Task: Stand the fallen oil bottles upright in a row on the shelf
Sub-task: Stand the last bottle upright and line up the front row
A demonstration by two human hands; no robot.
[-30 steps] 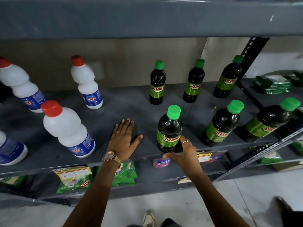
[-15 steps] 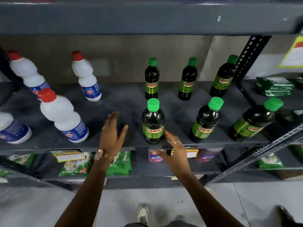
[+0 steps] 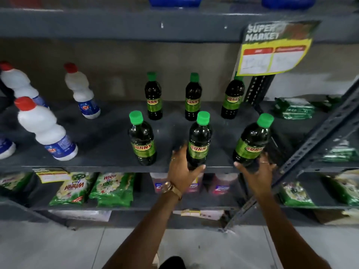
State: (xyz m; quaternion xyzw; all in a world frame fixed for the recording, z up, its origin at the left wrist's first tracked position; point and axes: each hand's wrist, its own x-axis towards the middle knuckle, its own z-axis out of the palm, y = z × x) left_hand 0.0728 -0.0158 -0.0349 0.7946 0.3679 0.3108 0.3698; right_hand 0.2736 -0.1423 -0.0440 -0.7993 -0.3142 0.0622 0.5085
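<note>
Dark oil bottles with green caps stand upright on the grey shelf [image 3: 97,140] in two rows. The back row holds three bottles [image 3: 153,98], [image 3: 192,99], [image 3: 232,100]. In the front row, the left bottle [image 3: 142,138] stands free. My left hand [image 3: 182,167] wraps around the base of the middle front bottle [image 3: 199,138]. My right hand [image 3: 256,171] cups the base of the right front bottle [image 3: 251,144], which tilts slightly to the right.
White bottles with red caps [image 3: 46,131], [image 3: 81,92] stand at the shelf's left. A slanted metal upright [image 3: 318,144] runs just right of my right hand. A supermarket price sign [image 3: 274,49] hangs above. Green packets [image 3: 110,189] fill the lower shelf.
Both hands moved right: the left hand left the shelf surface and took the middle front bottle, the right hand went from the left front bottle to the right one. The camera pulled back.
</note>
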